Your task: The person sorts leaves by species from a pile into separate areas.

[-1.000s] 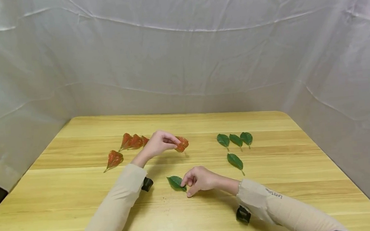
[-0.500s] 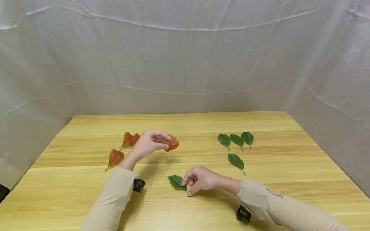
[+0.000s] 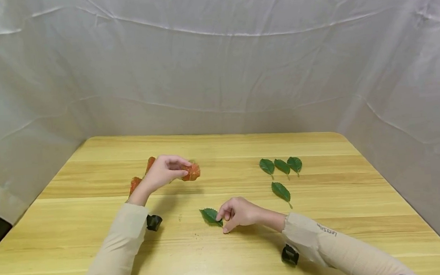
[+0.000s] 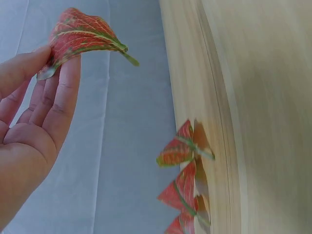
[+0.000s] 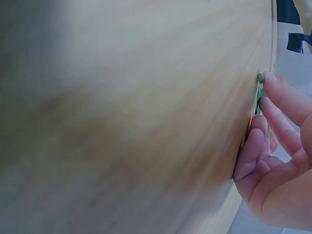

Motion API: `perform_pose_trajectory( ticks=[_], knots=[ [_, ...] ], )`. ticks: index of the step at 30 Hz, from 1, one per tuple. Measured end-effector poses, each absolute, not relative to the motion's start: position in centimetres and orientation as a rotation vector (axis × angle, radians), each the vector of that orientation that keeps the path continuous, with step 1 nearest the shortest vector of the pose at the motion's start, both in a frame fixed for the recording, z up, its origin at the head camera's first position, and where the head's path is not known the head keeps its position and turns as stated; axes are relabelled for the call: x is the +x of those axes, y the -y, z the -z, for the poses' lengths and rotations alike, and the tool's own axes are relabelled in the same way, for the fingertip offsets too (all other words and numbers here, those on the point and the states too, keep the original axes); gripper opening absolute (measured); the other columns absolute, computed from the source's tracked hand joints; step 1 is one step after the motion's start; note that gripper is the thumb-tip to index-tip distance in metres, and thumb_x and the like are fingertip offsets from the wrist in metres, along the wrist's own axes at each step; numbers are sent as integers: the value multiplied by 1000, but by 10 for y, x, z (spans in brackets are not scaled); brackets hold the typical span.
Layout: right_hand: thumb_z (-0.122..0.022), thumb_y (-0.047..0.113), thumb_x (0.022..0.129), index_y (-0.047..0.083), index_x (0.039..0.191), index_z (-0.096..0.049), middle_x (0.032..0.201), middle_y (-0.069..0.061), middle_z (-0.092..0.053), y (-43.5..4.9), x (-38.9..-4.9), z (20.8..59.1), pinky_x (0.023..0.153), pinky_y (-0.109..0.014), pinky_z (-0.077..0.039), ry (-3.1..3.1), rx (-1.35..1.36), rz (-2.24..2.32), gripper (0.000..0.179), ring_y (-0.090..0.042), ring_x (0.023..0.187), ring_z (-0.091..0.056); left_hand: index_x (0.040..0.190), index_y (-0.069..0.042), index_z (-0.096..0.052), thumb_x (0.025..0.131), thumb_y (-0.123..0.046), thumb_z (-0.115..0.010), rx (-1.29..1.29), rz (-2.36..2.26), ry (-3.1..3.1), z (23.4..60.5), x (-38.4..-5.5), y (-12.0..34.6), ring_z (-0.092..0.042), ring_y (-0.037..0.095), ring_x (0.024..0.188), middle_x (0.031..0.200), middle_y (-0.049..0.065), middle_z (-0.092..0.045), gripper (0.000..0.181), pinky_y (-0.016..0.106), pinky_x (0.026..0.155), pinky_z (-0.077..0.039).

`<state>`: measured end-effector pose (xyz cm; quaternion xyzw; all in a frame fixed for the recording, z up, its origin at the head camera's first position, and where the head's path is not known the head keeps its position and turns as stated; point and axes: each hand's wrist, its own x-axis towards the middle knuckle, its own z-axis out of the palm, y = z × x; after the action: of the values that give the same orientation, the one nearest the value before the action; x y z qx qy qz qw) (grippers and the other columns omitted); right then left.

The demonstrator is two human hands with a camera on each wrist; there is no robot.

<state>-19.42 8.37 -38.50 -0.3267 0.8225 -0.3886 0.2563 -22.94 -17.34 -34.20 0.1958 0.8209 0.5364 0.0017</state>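
My left hand [image 3: 163, 172] pinches a red leaf [image 3: 192, 172] with green edges between thumb and fingertips, held above the table. In the left wrist view the leaf [image 4: 83, 36] shows pale veins and a short green stem pointing away from the palm. Low at the table's middle, my right hand [image 3: 240, 215] has its thumb and index finger at the stem end of a green toothed leaf [image 3: 210, 215], which lies on the wood. The right wrist view shows that leaf [image 5: 260, 101] edge-on, mostly hidden by the fingers.
More red leaves [image 3: 134, 185] lie at the left, partly hidden behind my left hand and wrist. On the right, several green leaves [image 3: 282, 166] form a row, with another green leaf [image 3: 281, 191] nearer me. Pale cloth [image 3: 216, 78] hangs around the wooden table [image 3: 198, 262].
My left hand has moved left with the red leaf, now covering more of the red leaves there. The right hand and its green leaf have stayed put.
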Motion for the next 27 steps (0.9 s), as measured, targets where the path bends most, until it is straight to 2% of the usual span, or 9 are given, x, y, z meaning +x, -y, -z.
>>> perform_pose_trajectory(
  ticks=[6,14,22,27],
  knots=[
    [-74,-3,68,-1,85,-67,66,1,-50,-84,-194,385,48,-17,-35,-2227,-882,1062,18,-8,55,-40,96,3,-66,81,-3,-63,572,-1624,-2623,343,-227,186,-62,19,78,98,16,-63,16,39,65,-50],
    [-73,-3,69,-1,86,-67,66,2,-50,-84,-193,384,48,-17,-35,-2230,-887,1056,18,-8,55,-40,97,7,-65,83,-3,-62,518,-1577,-2639,347,-226,200,-61,25,84,100,21,-61,17,31,65,-50],
    [-73,-4,69,-3,86,-66,64,3,-49,-84,-193,383,47,-16,-35,-2226,-901,1061,18,-5,52,-39,97,7,-64,84,-3,-61,431,-1555,-2666,348,-222,212,-60,23,83,96,17,-61,17,36,67,-50],
    [-72,-4,70,-3,86,-66,64,3,-49,-84,-193,384,47,-16,-35,-2224,-902,1060,17,-5,53,-39,97,6,-65,84,-4,-61,413,-1462,-2723,351,-221,223,-61,23,82,98,18,-61,17,32,66,-50]
  ],
)
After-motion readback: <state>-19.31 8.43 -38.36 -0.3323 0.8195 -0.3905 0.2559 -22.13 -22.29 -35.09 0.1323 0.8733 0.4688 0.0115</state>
